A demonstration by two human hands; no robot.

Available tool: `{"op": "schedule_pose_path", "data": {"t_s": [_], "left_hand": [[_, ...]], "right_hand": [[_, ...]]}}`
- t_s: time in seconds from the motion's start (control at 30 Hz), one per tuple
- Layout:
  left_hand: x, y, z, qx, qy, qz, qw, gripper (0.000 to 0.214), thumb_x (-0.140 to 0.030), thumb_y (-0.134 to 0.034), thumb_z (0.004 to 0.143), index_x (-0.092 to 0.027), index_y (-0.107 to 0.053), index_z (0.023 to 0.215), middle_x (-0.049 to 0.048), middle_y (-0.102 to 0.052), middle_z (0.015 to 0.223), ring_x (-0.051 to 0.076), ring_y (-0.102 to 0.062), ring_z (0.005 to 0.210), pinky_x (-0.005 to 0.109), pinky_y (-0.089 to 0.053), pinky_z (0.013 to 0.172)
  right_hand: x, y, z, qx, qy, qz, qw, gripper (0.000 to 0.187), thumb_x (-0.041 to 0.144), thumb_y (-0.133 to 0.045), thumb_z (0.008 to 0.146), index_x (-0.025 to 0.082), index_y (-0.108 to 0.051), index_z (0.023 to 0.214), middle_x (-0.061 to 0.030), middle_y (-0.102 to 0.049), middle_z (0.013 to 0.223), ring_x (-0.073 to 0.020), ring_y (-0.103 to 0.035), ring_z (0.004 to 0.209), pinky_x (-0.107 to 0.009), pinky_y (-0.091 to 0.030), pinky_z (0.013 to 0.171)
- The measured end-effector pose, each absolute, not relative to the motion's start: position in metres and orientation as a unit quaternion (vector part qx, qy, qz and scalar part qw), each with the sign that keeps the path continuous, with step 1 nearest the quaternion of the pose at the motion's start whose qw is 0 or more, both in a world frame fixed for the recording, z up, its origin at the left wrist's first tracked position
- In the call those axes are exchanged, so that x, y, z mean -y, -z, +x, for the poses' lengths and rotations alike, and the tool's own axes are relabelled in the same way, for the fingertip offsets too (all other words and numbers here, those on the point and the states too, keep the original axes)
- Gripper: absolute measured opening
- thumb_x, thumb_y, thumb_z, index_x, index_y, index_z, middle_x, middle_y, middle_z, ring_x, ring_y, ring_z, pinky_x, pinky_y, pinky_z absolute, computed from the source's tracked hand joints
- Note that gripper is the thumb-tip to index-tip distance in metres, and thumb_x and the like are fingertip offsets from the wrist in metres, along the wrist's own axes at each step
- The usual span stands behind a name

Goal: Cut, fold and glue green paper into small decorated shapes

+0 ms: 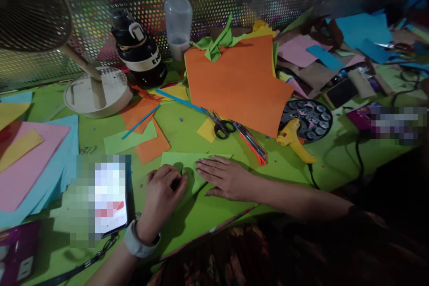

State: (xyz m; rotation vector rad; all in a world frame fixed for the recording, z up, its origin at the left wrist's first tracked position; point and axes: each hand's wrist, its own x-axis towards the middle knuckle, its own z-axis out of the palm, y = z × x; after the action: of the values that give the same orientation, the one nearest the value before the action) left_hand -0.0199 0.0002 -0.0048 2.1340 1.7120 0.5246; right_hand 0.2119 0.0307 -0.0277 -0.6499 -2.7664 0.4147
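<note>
A folded sheet of light green paper (191,161) lies near the front edge of the green table. My right hand (226,178) rests flat on its right part, fingers stretched out and held close together. On the paper's left side is my left hand (164,192), its fingers curled in and thumb against the forefinger, gripping the paper's edge; the fingertips are partly hidden. Just beyond the hands lie black-handled scissors (221,127), an orange box cutter (253,145) and a small yellow paper piece (207,129).
A phone (112,196) lies left of my left hand. Colored paper sheets (40,156) pile up at far left. Behind stand a fan base (97,91), black bottle (140,53) and clear bottle (178,22). Orange sheets (234,80), a yellow glue gun (296,140) and a black tray (321,120) sit right.
</note>
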Motion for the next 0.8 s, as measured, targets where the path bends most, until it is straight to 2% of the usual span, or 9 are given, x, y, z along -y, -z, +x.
{"op": "schedule_pose_path", "data": {"t_s": [0.17, 0.6, 0.7, 0.8], "left_hand": [[-0.0004, 0.0052, -0.0202, -0.607, -0.182, 0.752, 0.181, 0.021, -0.028, -0.055, 0.086, -0.02, -0.056, 0.067, 0.0004, -0.06, 0.077, 0.015, -0.056, 0.075, 0.037, -0.033, 0.076], [0.0, 0.0042, -0.0196, -0.61, -0.163, 0.764, 0.135, 0.02, -0.031, -0.057, 0.085, -0.02, -0.056, 0.069, 0.0016, -0.062, 0.076, 0.018, -0.058, 0.073, 0.038, -0.038, 0.075], [-0.0009, 0.0044, -0.0213, -0.594, -0.181, 0.78, 0.075, 0.013, -0.031, -0.059, 0.084, -0.019, -0.062, 0.089, 0.007, -0.067, 0.091, 0.023, -0.062, 0.086, 0.041, -0.043, 0.078], [-0.0019, 0.0091, -0.0251, -0.495, -0.209, 0.842, 0.051, 0.028, -0.02, -0.052, 0.088, -0.022, -0.059, 0.114, 0.0092, -0.065, 0.118, 0.024, -0.061, 0.104, 0.04, -0.047, 0.085]], "right_hand": [[-0.0303, 0.0281, 0.2112, 0.955, -0.132, -0.226, 0.14, 0.055, 0.047, -0.039, 0.096, 0.008, -0.048, 0.134, -0.0134, -0.044, 0.143, -0.0229, -0.034, 0.137, -0.041, -0.028, 0.115], [-0.0304, 0.029, 0.2107, 0.956, -0.109, -0.222, 0.156, 0.054, 0.046, -0.041, 0.096, 0.006, -0.05, 0.131, -0.015, -0.047, 0.141, -0.0231, -0.037, 0.135, -0.041, -0.031, 0.114], [-0.031, 0.0311, 0.2106, 0.957, -0.093, -0.222, 0.16, 0.055, 0.047, -0.04, 0.096, 0.006, -0.051, 0.131, -0.0142, -0.048, 0.14, -0.0234, -0.039, 0.134, -0.041, -0.031, 0.113], [-0.0315, 0.034, 0.2099, 0.959, -0.078, -0.22, 0.163, 0.056, 0.048, -0.038, 0.096, 0.006, -0.052, 0.13, -0.0136, -0.048, 0.14, -0.0231, -0.041, 0.133, -0.04, -0.03, 0.114]]}}
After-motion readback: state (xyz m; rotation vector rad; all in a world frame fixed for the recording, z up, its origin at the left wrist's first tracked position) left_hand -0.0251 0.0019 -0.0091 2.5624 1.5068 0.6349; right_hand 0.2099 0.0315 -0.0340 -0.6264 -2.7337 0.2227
